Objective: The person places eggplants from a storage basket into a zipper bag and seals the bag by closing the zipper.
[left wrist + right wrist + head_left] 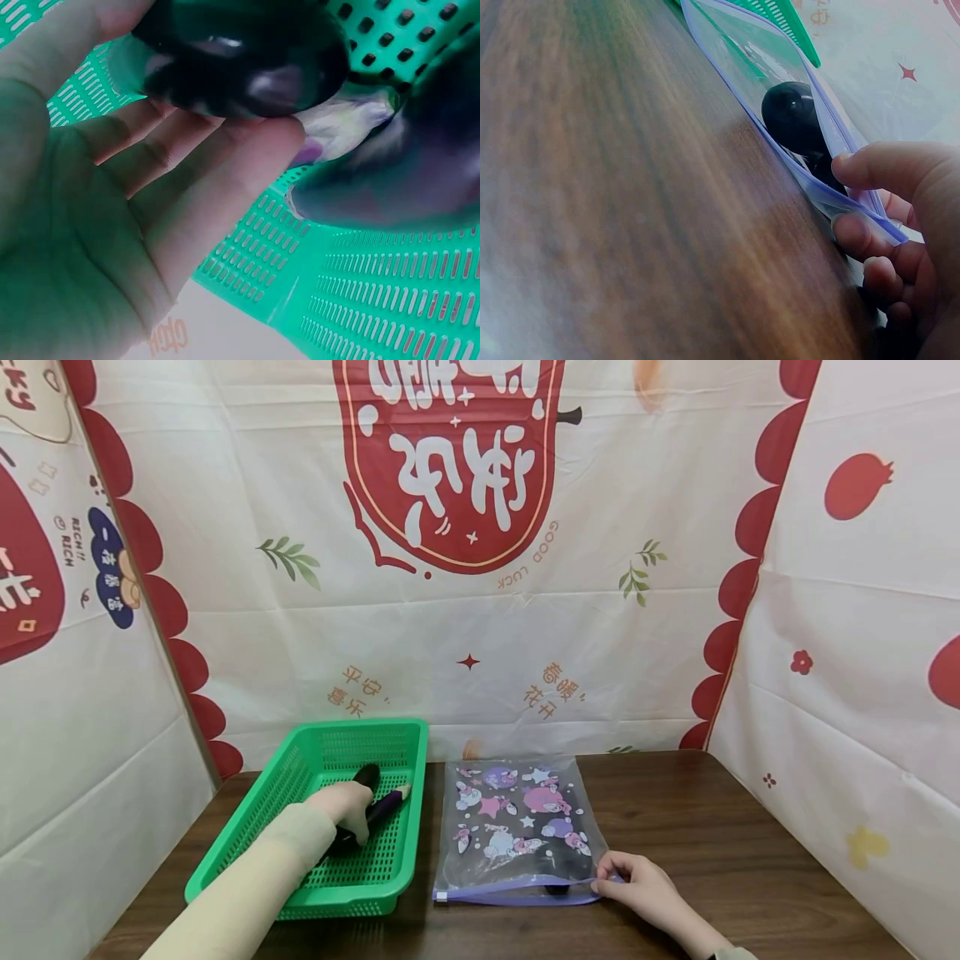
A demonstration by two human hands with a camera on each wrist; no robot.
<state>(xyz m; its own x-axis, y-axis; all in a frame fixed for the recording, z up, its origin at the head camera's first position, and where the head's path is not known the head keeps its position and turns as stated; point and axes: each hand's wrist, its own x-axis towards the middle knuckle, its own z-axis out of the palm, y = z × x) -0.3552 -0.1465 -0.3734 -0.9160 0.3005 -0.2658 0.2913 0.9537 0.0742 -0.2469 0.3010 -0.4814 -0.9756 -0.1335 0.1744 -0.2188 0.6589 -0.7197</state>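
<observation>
Eggplant: the one (pixel 247 67) in question is in the green basket (pixel 345 897), right under the left hand (pixel 345 806). From the head view I see only its dark tip, poking out at 1 o'clock; most of its long axis is hidden from me.
Left fingers: curled around that eggplant, thumb on one side; how firmly, I cannot tell.
Left arm: comes in from 7 o'clock, hand palm-down over the basket; clearly the nearer hand.
Second eggplant: this one (pixel 386 807) is just beside the left hand, pale stem end toward 2 o'clock.
Bag: the clear printed bag (pixel 491 852) lies flat on the counter (pixel 675 810), at 3 o'clock from the left hand. I judge this the line to mind; its parted mouth faces 6 o'clock, with a dark rounded thing (pixel 791 112) inside.
Right fingers: the right hand (pixel 636 887), arm from 5 o'clock, pinches the mouth's right corner.
</observation>
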